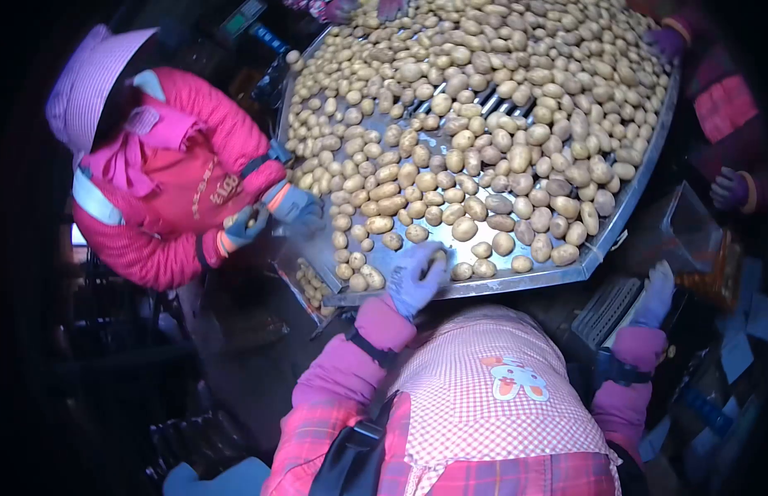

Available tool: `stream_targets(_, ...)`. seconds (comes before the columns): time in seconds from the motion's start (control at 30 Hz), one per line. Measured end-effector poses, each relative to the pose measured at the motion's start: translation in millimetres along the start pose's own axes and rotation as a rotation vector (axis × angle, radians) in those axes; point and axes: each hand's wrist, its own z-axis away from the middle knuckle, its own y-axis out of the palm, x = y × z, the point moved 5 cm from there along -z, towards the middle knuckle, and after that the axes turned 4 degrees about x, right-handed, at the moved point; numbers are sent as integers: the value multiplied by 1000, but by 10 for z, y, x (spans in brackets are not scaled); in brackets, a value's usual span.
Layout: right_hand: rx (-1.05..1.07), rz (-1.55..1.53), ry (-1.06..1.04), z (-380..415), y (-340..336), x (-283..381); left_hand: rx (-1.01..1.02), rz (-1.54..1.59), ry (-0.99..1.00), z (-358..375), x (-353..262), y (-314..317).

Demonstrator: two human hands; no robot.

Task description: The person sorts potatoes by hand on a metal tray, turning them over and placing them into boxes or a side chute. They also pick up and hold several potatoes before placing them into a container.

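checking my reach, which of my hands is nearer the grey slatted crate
Right. Your right hand is just to the right of the grey slatted crate; your left hand is well off to its left, at the near edge of the metal table.

Workshop — potatoes [464, 229] (heaps) on metal table [516, 283].

Dim, vignetted, fisheye-warped edges; glare on the metal table [500, 287]; soft blur.
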Motion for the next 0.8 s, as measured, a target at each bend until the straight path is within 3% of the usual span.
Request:
stream_targets(0.03,78,409,-244,64,409,344,-114,-85,62,-35,162,-84)
stream_targets(0.07,128,588,-493,124,769,533,-132,-102,1,-118,109,-242)
stream_targets(0.2,286,762,-965,557,1824,827,-351,-485,86,-452,681,-535)
stream_targets(0.27,361,818,-900,639,2042,780,-463,-635,41,-494,839,-528)
stream_targets(0.33,438,881,-828,669,2118,747,-279,-649,-126,-504,1029,-392)
stream_targets(0.4,465,815,-767,693,2101,788,-209,-566,-126,-306,764,-410)
stream_targets(0.47,463,818,-783,730,2137,824,-234,-693,190,30,557,-379)
stream_targets(0.57,436,821,-781,724,2135,803,-55,-439,84,174,753,-470)
stream_targets(0.67,422,838,-782,699,2144,766,-221,-263,28,-177,739,-794)
stream_targets(0.7,421,840,-782,692,2151,751,-308,-459,46,-330,900,-734)
stream_targets(0.8,402,847,-782,707,2144,809,-271,-511,5,-950,814,-726)
